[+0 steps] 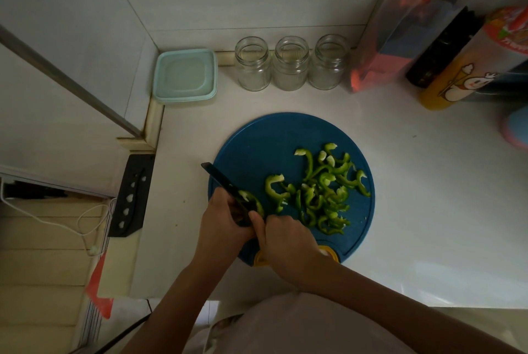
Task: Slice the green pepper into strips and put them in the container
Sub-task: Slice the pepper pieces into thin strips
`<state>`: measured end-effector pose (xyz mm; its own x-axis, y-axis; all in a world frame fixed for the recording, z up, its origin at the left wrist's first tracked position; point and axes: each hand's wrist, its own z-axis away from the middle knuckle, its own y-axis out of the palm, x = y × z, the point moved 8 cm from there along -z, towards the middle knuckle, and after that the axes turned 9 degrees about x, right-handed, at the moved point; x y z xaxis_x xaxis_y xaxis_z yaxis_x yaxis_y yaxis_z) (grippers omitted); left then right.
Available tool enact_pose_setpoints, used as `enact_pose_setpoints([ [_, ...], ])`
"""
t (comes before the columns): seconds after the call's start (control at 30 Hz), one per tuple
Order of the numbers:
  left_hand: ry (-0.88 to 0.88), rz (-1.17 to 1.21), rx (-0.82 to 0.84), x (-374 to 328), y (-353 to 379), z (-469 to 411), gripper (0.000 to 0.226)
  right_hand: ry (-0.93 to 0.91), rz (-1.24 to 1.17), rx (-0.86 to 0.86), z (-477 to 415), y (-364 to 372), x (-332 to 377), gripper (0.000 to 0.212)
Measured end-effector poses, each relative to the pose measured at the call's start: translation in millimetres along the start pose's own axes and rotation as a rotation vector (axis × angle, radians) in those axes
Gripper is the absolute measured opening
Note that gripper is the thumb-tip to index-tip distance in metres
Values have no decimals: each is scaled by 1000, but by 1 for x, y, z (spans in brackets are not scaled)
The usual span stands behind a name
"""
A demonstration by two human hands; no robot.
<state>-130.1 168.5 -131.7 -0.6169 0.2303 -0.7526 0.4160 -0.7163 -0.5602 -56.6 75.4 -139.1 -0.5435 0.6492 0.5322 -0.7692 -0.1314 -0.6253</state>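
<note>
- We note a white counter (428, 211) running into a tiled corner; everything listed below stands on it.
- A round blue cutting board (257, 139) lies at the middle of the counter, its yellow tab nearest the person.
- A pale green container (185, 75) sits in the back left corner with its lid on, well apart from the board. No pepper is seen in it.
- Three glass jars (291, 63) stand in a row just right of the container, open-mouthed.
- A black knife sheath (131, 196) lies at the counter's left edge.
- The right hand (288, 242) is over the near edge of the board, fingers wrapped round the handle of the knife (218, 178) – the black blade points away and to the left.
- The left hand (221, 225) is at the board's left edge, fingers curled onto the pepper piece (253, 201), which lies against the blade.
- The cut strips (323, 193) lie in a loose heap on the right half of the board – none in the container.
</note>
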Motion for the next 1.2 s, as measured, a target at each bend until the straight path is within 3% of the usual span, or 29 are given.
enact_pose_setpoints([
  [0.43,154,-121,103,-2,2,-2,50,36,-142,86,-22,-5,9,52],
  [0.57,137,-83,101,5,3,5,54,118,-394,86,-21,-11,8,42],
  [0.67,85,23,47,11,3,12,52,56,-332,88,-14,-17,-6,68],
  [0.7,85,38,31,10,3,13,52,43,-394,65,-14,-20,-13,65],
  [0.77,95,44,14,9,4,13,52,33,-569,107,-8,-16,-26,37],
  [0.8,101,42,9,7,4,13,52,20,-585,16,-1,-20,-31,43],
  [0.87,123,20,1,3,3,12,51,7,-587,-32,7,-23,-38,56],
  [1.03,145,-49,-20,-2,3,9,54,-13,-575,-57,24,-19,-46,62],
  [1.2,113,-70,-18,-1,4,7,55,-121,-365,-52,38,-17,-42,60],
])
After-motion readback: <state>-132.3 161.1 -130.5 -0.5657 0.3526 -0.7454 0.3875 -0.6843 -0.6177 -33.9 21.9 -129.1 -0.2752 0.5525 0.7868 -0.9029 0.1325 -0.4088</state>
